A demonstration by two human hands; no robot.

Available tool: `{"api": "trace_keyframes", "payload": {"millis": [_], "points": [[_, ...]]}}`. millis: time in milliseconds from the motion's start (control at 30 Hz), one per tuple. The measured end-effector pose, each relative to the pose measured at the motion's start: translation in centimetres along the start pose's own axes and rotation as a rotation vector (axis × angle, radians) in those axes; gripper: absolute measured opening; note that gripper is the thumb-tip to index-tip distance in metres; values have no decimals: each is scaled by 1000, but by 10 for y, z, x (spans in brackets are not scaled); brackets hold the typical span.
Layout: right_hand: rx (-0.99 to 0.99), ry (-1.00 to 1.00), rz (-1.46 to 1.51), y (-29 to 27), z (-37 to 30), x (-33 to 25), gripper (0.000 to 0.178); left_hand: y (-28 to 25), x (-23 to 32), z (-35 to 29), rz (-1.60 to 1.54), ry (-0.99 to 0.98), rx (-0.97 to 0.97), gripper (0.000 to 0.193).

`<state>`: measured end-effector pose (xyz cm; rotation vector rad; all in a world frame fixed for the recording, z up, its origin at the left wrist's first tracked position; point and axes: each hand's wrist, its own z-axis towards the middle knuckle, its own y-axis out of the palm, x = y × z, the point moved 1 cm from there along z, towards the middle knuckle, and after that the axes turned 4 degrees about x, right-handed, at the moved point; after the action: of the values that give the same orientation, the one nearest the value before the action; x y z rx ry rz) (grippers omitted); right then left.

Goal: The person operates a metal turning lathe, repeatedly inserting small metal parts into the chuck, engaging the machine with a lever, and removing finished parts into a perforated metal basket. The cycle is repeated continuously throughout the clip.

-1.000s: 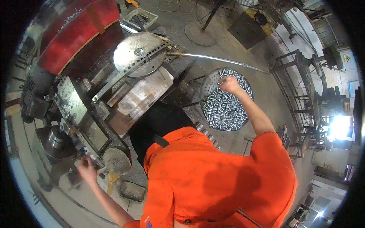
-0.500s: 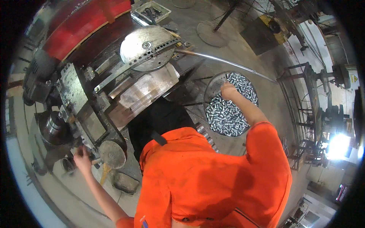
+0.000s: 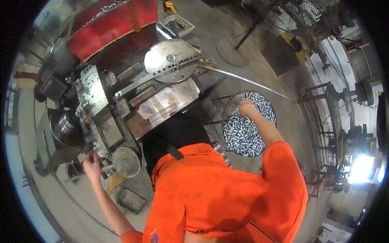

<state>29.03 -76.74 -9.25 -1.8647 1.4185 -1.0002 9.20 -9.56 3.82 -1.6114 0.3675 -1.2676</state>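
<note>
My left hand is at the lower left of the machine, beside a short rod next to a round metal disc. Its fingers are curled, and whatever they may hold is too small to make out. On the right, my right hand is at the upper left part of a round pan heaped with short, shiny metal cylinders. The fingers there are bent together, and their tips are hard to see against the pan.
A metal lathe-like machine fills the left, with a large disc and perforated bar on it. From there a long rod reaches right above the pan. A red tray stands behind; a fan is far right.
The whole view has shifted, so the machine and pan sit lower and further right. My left fingers look more curled; my right hand stays at about the same part of the pan.
</note>
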Motion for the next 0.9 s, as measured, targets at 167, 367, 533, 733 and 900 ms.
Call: {"api": "trace_keyframes", "payload": {"millis": [167, 367, 533, 733, 900], "points": [[273, -119, 208, -13, -16, 10, 22, -14, 15, -13, -233, -20, -89, 20], [495, -714, 889, -140, -105, -133, 34, -33, 130, -28, -416, -24, -78, 20], [611, -1394, 881, -221, -173, -263, 43, -3, 199, -21, -291, 297, -216, 33], [647, -1536, 775, -252, -198, -310, 38, -3, 176, -37, -735, 145, -303, 39], [712, -1592, 591, -262, -199, -323, 37, -10, 165, -38, -630, 153, -235, 36]]}}
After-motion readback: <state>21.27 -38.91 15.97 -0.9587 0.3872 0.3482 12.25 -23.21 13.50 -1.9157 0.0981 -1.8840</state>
